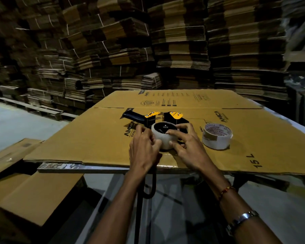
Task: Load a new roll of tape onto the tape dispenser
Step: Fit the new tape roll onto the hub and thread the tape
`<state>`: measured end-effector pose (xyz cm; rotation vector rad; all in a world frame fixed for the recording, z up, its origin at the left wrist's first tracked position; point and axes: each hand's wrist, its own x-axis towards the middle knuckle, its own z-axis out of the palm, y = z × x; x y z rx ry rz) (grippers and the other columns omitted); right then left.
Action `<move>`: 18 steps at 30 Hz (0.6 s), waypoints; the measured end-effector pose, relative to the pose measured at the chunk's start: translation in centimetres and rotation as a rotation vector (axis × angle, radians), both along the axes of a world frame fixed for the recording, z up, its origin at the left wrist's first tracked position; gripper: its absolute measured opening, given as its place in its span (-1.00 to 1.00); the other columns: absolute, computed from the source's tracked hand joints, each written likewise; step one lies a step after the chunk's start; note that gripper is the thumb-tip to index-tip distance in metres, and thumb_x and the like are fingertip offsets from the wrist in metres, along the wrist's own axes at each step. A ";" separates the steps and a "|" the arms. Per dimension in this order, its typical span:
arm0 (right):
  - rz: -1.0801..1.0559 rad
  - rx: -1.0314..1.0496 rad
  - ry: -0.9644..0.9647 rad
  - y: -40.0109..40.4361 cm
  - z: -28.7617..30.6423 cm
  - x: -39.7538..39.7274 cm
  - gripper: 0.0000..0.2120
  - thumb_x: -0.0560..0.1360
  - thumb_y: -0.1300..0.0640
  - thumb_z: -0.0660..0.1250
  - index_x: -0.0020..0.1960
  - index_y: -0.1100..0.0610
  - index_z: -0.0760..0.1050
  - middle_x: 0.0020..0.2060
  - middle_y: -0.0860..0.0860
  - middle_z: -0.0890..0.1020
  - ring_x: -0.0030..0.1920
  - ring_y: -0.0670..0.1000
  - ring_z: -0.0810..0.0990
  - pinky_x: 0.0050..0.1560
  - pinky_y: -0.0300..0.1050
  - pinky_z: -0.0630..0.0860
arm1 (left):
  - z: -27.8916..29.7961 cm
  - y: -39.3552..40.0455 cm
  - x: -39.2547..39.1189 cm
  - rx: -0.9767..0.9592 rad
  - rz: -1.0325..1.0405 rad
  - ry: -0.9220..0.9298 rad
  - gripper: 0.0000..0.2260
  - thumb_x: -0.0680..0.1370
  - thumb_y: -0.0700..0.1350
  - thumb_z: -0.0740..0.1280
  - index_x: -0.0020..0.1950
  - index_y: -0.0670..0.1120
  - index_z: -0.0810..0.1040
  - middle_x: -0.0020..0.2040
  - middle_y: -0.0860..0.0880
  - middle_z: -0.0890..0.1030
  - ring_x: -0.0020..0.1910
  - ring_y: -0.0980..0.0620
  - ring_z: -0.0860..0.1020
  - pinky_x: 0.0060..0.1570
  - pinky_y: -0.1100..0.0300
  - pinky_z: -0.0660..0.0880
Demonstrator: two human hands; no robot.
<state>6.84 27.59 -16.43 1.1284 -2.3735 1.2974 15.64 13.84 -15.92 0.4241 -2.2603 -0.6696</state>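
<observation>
A black and yellow tape dispenser (153,117) lies flat on a cardboard sheet (99,138), its handle pointing left. A pale roll of tape (163,138) sits on the dispenser's black hub. My left hand (143,148) pinches the roll's near left side with thumb and fingers. My right hand (185,143) grips the roll from the right, thumb on its side and fingers over its top rim. A second roll with a printed cardboard core (217,136) stands on the sheet to the right, apart from both hands.
The cardboard sheet covers a table whose front edge (63,167) shows at the left. Cartons (33,191) stand low on the left. Tall stacks of flattened boxes (165,41) fill the background. A black strap (151,184) hangs under the table edge.
</observation>
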 end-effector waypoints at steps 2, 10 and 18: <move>0.002 0.004 -0.008 0.0 0.1 0.0 -0.68 0.54 0.17 0.39 0.26 -0.07 0.58 0.29 -0.09 0.32 0.35 0.00 0.38 0.27 0.08 0.52 | 0.6 -1.6 0.1 0.034 -0.118 -0.035 -0.90 0.52 -0.14 0.36 -0.14 -0.14 0.49 0.01 -0.03 0.43 -0.08 -0.02 0.49 -0.16 0.11 0.48; 0.044 -0.018 -0.072 0.3 0.5 0.1 -0.68 0.54 0.24 0.38 0.25 -0.04 0.59 0.31 -0.09 0.32 0.37 -0.06 0.34 0.31 -0.03 0.49 | 0.0 -3.3 1.4 0.180 -0.266 -0.015 -0.83 0.57 -0.01 0.39 -0.05 -0.12 0.58 0.01 -0.02 0.54 0.02 0.00 0.57 -0.03 0.12 0.61; 0.040 -0.008 -0.055 0.3 0.4 0.0 -0.70 0.55 0.23 0.38 0.25 0.01 0.60 0.30 -0.06 0.33 0.36 -0.05 0.36 0.23 -0.08 0.55 | -0.7 -2.0 0.6 0.040 -0.136 -0.022 -0.79 0.50 -0.02 0.48 -0.08 -0.02 0.46 -0.05 0.02 0.49 -0.09 0.07 0.48 -0.23 0.39 0.31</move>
